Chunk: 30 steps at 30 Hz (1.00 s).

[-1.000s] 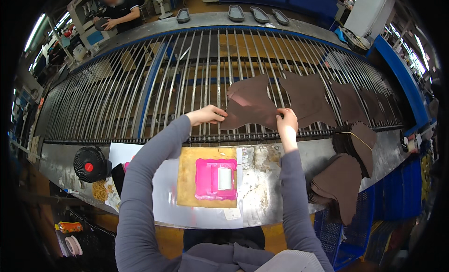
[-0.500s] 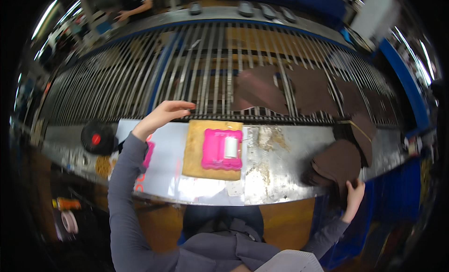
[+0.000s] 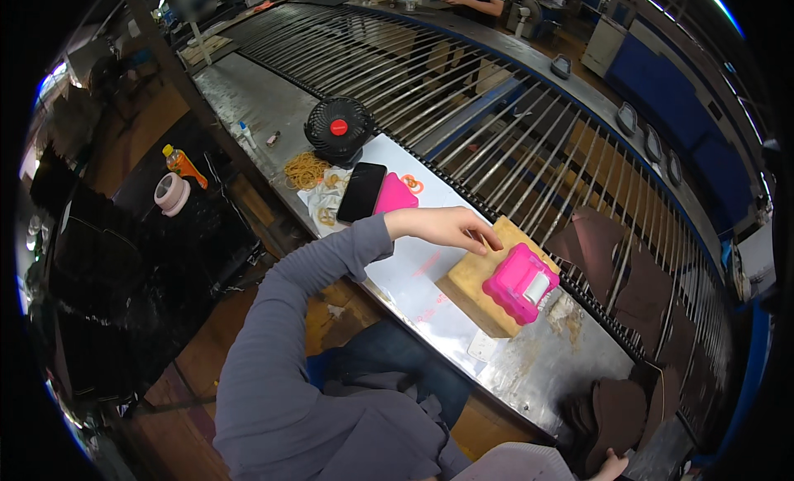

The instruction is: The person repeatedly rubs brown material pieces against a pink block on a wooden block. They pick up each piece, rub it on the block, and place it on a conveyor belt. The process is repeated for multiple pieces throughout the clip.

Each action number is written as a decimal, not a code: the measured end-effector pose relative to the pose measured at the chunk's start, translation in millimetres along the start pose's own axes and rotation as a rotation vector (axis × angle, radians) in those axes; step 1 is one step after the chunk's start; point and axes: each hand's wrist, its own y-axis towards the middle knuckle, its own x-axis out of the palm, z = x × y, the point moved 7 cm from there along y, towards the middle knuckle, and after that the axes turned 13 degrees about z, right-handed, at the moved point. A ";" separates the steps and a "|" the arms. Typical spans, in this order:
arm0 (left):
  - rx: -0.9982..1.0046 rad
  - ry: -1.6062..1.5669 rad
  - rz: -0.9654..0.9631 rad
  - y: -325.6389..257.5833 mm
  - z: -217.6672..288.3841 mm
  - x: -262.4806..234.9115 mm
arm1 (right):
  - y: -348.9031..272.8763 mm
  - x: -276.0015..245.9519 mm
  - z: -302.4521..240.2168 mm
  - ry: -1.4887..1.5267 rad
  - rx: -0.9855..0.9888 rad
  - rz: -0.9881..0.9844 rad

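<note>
My left hand (image 3: 453,229) is over the left edge of a tan block (image 3: 473,292), thumb and fingers apart and holding nothing. On the block's right part sits a bright pink scalloped plastic piece (image 3: 510,284) with a white roll-shaped part (image 3: 537,287) on it. Low at the right, my right hand (image 3: 610,467) has its fingers closed at the lower edge of a stack of dark brown cut pieces (image 3: 619,415); the frame's edge and the stack partly hide the grip.
Beyond the metal bench (image 3: 517,390) runs a roller conveyor (image 3: 463,92) carrying brown sheets (image 3: 649,287). To the left are a black fan (image 3: 337,127), a phone (image 3: 361,191), a pink object (image 3: 397,193) and rubber bands (image 3: 305,171). A bottle (image 3: 184,165) and tape roll (image 3: 171,193) lie farther left.
My view has swung left, bringing the fan, phone and rubber bands into clear sight. My left hand is now closer to the pink piece, over the block's edge. My right hand stays at the brown stack.
</note>
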 end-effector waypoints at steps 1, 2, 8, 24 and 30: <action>0.011 0.034 0.008 -2.0 3.1 -1.3 | 0.3 -8.7 -16.3 0.034 -0.046 0.022; 0.026 0.064 0.009 -0.7 8.4 -1.5 | -1.4 -21.4 -33.0 0.070 -0.090 0.052; 0.252 -0.008 0.037 15.3 58.6 3.6 | -24.3 -117.8 -181.8 0.449 -0.385 0.177; 0.383 0.363 0.491 -0.7 68.8 -63.7 | -100.6 39.8 -425.0 1.098 -0.827 -0.572; 0.422 0.431 0.557 -22.1 44.9 -80.3 | -128.6 74.3 -431.0 1.115 -0.856 -0.622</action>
